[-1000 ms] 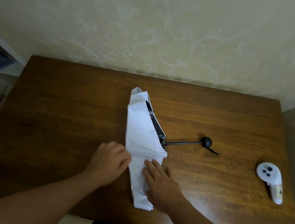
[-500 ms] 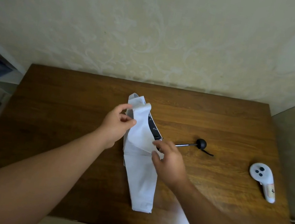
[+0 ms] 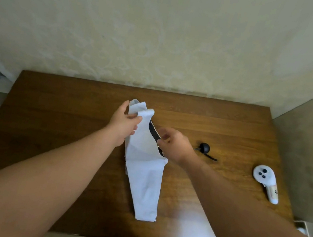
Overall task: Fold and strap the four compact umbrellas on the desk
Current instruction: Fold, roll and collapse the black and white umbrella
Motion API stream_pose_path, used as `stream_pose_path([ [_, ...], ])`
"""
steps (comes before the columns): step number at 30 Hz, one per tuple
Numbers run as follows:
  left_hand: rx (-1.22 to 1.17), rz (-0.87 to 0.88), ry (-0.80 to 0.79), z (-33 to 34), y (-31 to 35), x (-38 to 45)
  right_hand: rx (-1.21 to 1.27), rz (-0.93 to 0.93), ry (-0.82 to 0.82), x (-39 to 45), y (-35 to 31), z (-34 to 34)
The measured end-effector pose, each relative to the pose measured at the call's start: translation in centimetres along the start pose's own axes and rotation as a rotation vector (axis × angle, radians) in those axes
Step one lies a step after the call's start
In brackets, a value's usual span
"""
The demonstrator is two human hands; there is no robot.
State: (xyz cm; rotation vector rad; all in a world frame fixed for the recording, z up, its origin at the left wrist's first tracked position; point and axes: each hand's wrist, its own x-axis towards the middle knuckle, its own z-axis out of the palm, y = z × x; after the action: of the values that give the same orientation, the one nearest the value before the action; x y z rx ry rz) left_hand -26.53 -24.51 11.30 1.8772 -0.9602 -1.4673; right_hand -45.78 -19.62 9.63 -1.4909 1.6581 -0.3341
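Your left hand [image 3: 125,122] has slid up to the far end of the white umbrella [image 3: 142,170] since a moment ago, and your right hand [image 3: 174,145] has lifted off the cloth. Now your left thumb and fingers pinch a curled flap there. Your right hand pinches the cloth edge by the dark ribs. You can see the umbrella lying on the desk [image 3: 54,142], its black handle [image 3: 204,147] pointing right, near a white controller [image 3: 265,181].
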Motion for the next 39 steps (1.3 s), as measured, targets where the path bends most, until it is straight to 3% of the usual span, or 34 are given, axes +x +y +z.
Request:
stream_pose_path([
  [5, 0.227, 0.08, -0.066, 0.0, -1.3, -0.9, 0.01, 0.088, -0.078, 0.5, -0.9, -1.5],
  [10, 0.104, 0.085, -0.128, -0.4, -1.8, -3.1, 0.034, 0.105, -0.057, 0.4, -0.6, -1.4],
  [15, 0.145, 0.121, -0.243, -2.1, -1.4, -5.8, 0.357, -0.022, -0.093, -0.2, -1.8, -1.2],
  [21, 0.21, 0.139, -0.395, -4.4, -1.0, -7.5, 0.334, -0.201, -0.003, -0.9, -3.9, -2.1],
  [23, 0.31, 0.218, -0.334, -4.4, -1.4, -8.2, 0.312, -0.264, -0.027, -1.9, -4.4, -2.5],
  [27, 0.447, 0.468, -0.005, -4.1, -2.0, -9.8, 0.343, -0.275, 0.015, -4.7, -4.2, -2.4],
  [30, 0.47, 0.529, 0.017, -4.0, -2.4, -11.0, 0.428, -0.22, 0.043, -6.7, -3.1, -1.4],
  [33, 0.422, 0.46, -0.015, -3.9, -3.2, -11.6, 0.565, -0.137, 0.085, -8.0, -2.3, -0.3],
  [39, -0.042, 0.124, -0.174, -3.6, -3.6, -12.1, 0.647, -0.109, 0.095, -8.9, -2.5, 0.5],
])
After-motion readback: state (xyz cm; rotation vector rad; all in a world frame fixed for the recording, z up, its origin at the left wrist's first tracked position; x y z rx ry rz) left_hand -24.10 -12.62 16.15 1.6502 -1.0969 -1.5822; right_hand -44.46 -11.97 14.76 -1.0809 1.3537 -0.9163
